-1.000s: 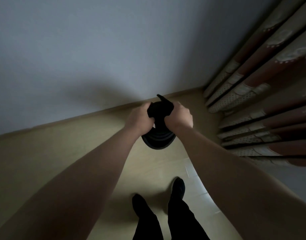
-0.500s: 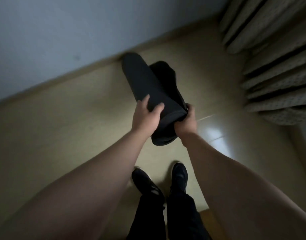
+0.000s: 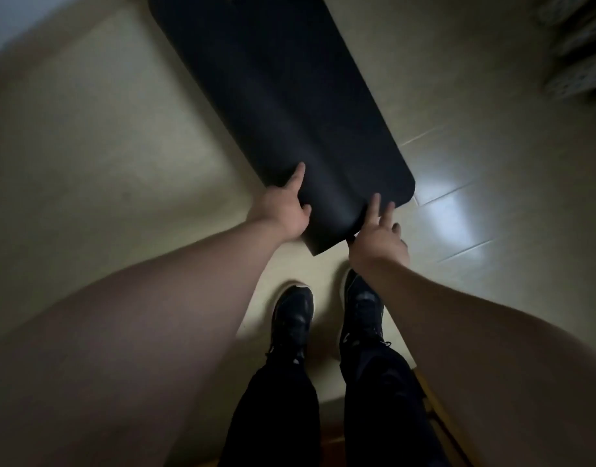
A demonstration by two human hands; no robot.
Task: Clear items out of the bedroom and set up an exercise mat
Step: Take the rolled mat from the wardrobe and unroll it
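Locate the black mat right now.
Head view, centre top: the black mat stretches away over the floor, its near end between the left hand and right hand, ahead of the shoes.

My single view comes from the wide-angle camera on the person's head, tilted steeply forward and down, so I look almost straight at the floor (image 3: 104, 129). It sits close: both forearms (image 3: 155, 315) fill the lower corners, the left hand (image 3: 283, 210) and right hand (image 3: 379, 237) meet near the centre at the near end of the mat (image 3: 283, 96), and the shoes (image 3: 293, 318) stand just below them. The curtain (image 3: 579, 62) shows only at the upper right corner.
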